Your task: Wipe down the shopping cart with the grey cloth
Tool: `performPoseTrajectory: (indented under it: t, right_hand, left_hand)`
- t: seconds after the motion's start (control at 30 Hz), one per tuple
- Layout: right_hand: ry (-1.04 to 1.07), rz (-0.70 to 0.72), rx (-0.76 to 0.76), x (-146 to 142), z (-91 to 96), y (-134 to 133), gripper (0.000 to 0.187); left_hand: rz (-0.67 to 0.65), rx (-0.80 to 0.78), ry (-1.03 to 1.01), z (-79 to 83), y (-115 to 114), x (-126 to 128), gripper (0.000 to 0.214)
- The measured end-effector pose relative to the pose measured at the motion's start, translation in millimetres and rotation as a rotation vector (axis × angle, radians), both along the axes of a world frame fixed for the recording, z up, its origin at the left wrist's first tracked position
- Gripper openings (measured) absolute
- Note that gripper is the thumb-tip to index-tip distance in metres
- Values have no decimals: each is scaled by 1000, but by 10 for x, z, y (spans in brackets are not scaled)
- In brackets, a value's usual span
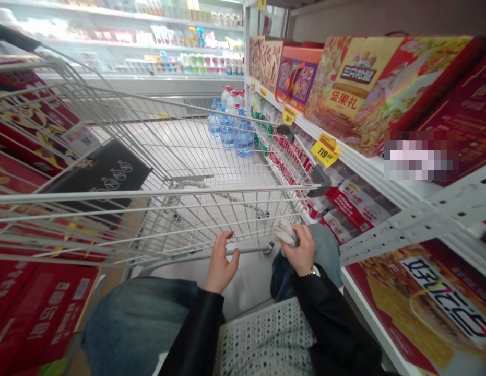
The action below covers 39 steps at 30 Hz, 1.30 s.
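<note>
A crumpled whitish cloth [285, 231] is gripped in my right hand [301, 251], above my right knee and just short of the shopping cart's near side. My left hand [221, 263] holds nothing; its thumb and fingers are apart, close to the cart's lower bars. The wire shopping cart [227, 194] stands across the aisle in front of me, and the floor shows through its mesh. Whether the cloth touches the cart bars I cannot tell.
Gift boxes [352, 89] line the white shelf at right, with a yellow price tag [324, 150] on its edge. Bottled-water packs [356, 203] sit below. Large blue water bottles [243, 137] stand beyond the cart. Red boxes [35, 308] are stacked at left, near a refrigerated display [149, 81].
</note>
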State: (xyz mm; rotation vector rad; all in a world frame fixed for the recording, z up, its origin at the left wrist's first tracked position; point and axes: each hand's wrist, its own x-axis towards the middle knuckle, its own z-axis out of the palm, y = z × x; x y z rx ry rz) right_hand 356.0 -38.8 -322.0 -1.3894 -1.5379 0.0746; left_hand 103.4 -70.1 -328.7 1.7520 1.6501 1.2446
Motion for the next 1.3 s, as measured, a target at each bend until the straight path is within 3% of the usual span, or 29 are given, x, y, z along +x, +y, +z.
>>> performPoseTrajectory:
  t: [0.13, 0.4, 0.6, 0.83, 1.07, 1.3]
  right_hand:
    - [15, -44, 22, 26, 88, 8, 29]
    - [-15, -21, -3, 52, -52, 5, 23]
    - [3, -49, 22, 141, 89, 9, 29]
    - [1, -30, -32, 136, -69, -2, 25]
    - [19, -44, -10, 178, 90, -3, 30]
    - [7, -45, -29, 165, -124, 0, 21]
  left_hand:
    - [7, -3, -2, -9, -11, -5, 42]
    - [6, -5, -5, 1, -8, 5, 43]
    - [7, -12, 3, -9, -27, -5, 42]
    - [9, -8, 5, -13, -16, -15, 42]
    - [15, -9, 7, -20, -29, -28, 42]
    - [17, -8, 2, -15, -21, -20, 42]
